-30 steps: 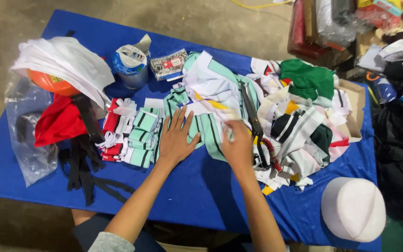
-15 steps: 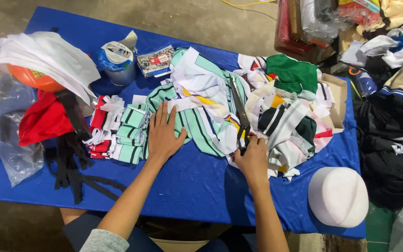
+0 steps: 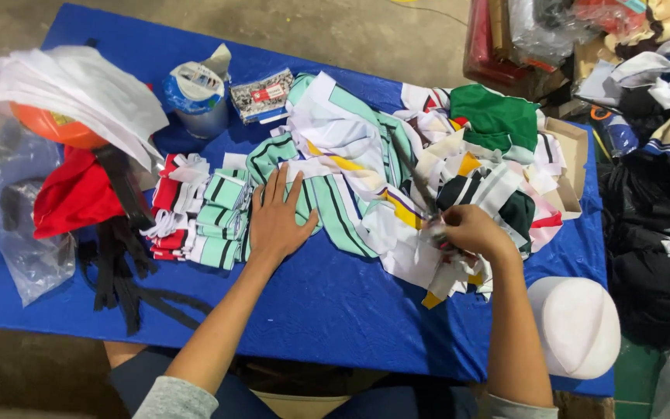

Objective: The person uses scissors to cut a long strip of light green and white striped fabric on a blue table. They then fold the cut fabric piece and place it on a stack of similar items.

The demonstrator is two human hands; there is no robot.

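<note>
Even, diffuse overhead light; the blue tabletop (image 3: 335, 302) is bright and saturated without glare. Shadows are soft and short beneath the left hand (image 3: 277, 225) and forearms. Focus is sharp centrally, with slight motion blur at the right hand (image 3: 467, 233). Wide-angle distortion bends the frame edges; the dark garments at far right lose detail.

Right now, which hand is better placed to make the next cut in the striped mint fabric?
Right. The right hand already grips the scissors, blades lying over the fabric pile, while the left hand lies flat on the striped mint fabric, pinning it.
</note>
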